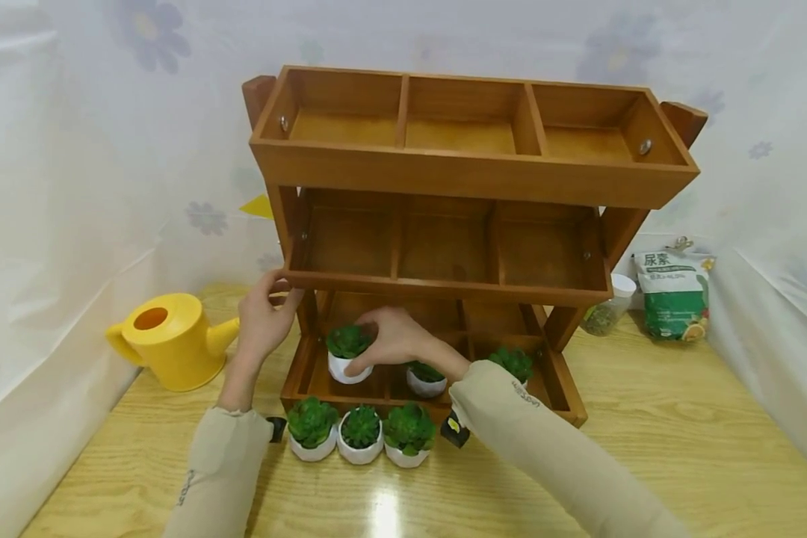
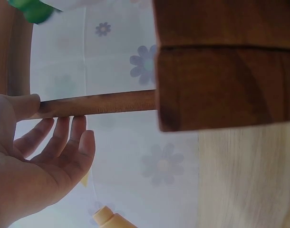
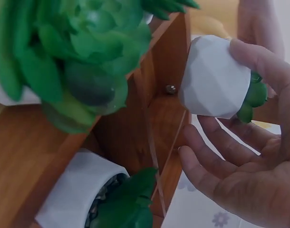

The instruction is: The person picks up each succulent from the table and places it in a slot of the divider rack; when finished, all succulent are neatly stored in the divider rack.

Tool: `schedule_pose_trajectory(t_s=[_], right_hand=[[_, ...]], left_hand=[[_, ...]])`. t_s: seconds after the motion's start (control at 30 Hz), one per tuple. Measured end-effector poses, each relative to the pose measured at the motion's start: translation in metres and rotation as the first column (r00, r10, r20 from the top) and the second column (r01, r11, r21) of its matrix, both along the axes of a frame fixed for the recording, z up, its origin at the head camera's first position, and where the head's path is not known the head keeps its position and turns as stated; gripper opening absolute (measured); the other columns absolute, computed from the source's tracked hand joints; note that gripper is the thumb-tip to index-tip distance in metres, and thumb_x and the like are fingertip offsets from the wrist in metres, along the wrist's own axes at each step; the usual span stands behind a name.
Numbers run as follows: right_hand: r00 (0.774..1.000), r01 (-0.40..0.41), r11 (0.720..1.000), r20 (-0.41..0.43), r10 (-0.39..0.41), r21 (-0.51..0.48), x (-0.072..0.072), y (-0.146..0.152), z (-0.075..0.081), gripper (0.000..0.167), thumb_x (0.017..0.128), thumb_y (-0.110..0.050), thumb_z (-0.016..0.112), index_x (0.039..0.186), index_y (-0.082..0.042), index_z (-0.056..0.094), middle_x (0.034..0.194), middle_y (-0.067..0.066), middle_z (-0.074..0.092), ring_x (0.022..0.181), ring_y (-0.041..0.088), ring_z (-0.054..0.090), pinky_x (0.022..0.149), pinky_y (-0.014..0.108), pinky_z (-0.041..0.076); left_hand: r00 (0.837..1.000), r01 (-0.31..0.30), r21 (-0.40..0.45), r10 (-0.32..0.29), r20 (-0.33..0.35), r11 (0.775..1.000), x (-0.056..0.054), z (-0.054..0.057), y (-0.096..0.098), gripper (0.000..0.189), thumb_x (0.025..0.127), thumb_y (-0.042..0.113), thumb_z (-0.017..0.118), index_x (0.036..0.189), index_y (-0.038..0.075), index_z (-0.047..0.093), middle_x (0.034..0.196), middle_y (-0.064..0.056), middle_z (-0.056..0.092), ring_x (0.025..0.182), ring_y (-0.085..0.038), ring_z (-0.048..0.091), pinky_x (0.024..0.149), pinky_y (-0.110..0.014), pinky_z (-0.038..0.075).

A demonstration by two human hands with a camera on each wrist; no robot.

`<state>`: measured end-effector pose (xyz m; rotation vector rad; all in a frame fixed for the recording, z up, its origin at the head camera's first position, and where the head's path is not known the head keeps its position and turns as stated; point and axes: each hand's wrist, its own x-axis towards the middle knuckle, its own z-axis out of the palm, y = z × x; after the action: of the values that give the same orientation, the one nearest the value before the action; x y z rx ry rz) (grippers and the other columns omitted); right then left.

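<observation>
In the head view my right hand (image 1: 398, 336) holds a potted succulent (image 1: 348, 342) at the left section of the bottom tier of a wooden plant stand (image 1: 471, 168). The right wrist view shows its faceted white pot (image 3: 214, 76) between thumb and fingers, tilted in that view. My left hand (image 1: 264, 317) pinches the left end of the middle tier, with the thumb on one side of a wooden edge (image 2: 102, 102) and fingertips on the other. Two more potted succulents, one in the middle (image 1: 427, 382) and one at the right (image 1: 511, 364), are in the bottom tier, partly hidden by my right arm.
Three potted succulents (image 1: 360, 433) stand in a row on the table before the stand. A yellow watering can (image 1: 178, 344) is at the left. Behind the stand's right side are a white-lidded jar (image 1: 607, 310) and a green-and-white bag (image 1: 674, 295) with a clip.
</observation>
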<state>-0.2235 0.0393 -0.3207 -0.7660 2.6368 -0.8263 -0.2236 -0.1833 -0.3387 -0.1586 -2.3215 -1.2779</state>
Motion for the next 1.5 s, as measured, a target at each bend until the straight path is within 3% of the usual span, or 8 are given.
schedule_pose_trajectory(t_s=[0.2, 0.43, 0.6, 1.07, 1.33, 1.5], right_hand=[[0.999, -0.011, 0.995, -0.033, 0.014, 0.102, -0.01, -0.016, -0.002, 0.068, 0.067, -0.042, 0.083, 0.124, -0.011, 0.064, 0.123, 0.004, 0.062, 0.109, 0.02, 0.059, 0.087, 0.032, 0.051], [0.999, -0.036, 0.985, -0.015, 0.039, 0.167, -0.018, -0.029, 0.0, 0.068, 0.067, -0.036, 0.085, 0.125, -0.008, 0.063, 0.121, 0.004, 0.063, 0.11, 0.02, 0.058, 0.087, 0.029, 0.051], [0.996, -0.085, 0.968, -0.002, 0.088, 0.235, -0.021, -0.037, -0.007, 0.071, 0.069, -0.035, 0.085, 0.129, -0.008, 0.06, 0.123, 0.005, 0.062, 0.111, 0.02, 0.058, 0.088, 0.028, 0.05], [0.994, -0.088, 0.94, -0.025, 0.102, 0.331, -0.021, -0.04, -0.016, 0.064, 0.062, -0.027, 0.092, 0.119, -0.014, 0.065, 0.116, 0.0, 0.062, 0.105, 0.016, 0.055, 0.088, 0.027, 0.049], [0.994, -0.097, 0.914, -0.004, 0.107, 0.394, -0.02, -0.04, -0.007, 0.069, 0.066, -0.023, 0.09, 0.127, -0.013, 0.061, 0.128, 0.004, 0.057, 0.117, 0.02, 0.052, 0.092, 0.03, 0.048], [0.994, -0.107, 0.943, 0.022, 0.105, 0.315, -0.02, -0.028, 0.009, 0.057, 0.071, -0.013, 0.085, 0.122, -0.01, 0.061, 0.117, 0.006, 0.061, 0.106, 0.02, 0.057, 0.082, 0.031, 0.052]], left_hand=[[1.0, 0.002, -0.002, -0.002, 0.008, 1.0, 0.001, 0.001, 0.001, 0.036, 0.095, 0.019, 0.061, 0.125, 0.0, 0.058, 0.112, -0.023, 0.064, 0.096, -0.038, 0.064, 0.083, -0.05, 0.053], [1.0, 0.015, -0.004, -0.015, 0.002, 1.0, -0.001, 0.004, 0.002, 0.037, 0.095, 0.02, 0.061, 0.126, 0.0, 0.057, 0.113, -0.024, 0.063, 0.098, -0.039, 0.063, 0.084, -0.051, 0.052], [1.0, 0.011, 0.001, -0.011, 0.003, 1.0, 0.001, 0.004, 0.002, 0.037, 0.095, 0.021, 0.061, 0.125, 0.0, 0.058, 0.112, -0.023, 0.064, 0.098, -0.037, 0.063, 0.084, -0.05, 0.052], [1.0, 0.012, 0.0, -0.012, 0.003, 1.0, 0.001, 0.002, 0.002, 0.037, 0.095, 0.021, 0.06, 0.125, 0.0, 0.058, 0.111, -0.024, 0.064, 0.097, -0.037, 0.063, 0.084, -0.05, 0.053], [1.0, 0.01, 0.004, -0.01, -0.007, 1.0, 0.001, -0.001, 0.001, 0.038, 0.095, 0.022, 0.06, 0.125, -0.001, 0.058, 0.109, -0.025, 0.064, 0.094, -0.04, 0.064, 0.082, -0.051, 0.053], [0.999, -0.012, -0.004, 0.012, -0.035, 1.0, 0.002, -0.004, 0.001, 0.04, 0.095, 0.026, 0.06, 0.125, -0.001, 0.058, 0.107, -0.024, 0.065, 0.09, -0.04, 0.065, 0.079, -0.05, 0.054]])
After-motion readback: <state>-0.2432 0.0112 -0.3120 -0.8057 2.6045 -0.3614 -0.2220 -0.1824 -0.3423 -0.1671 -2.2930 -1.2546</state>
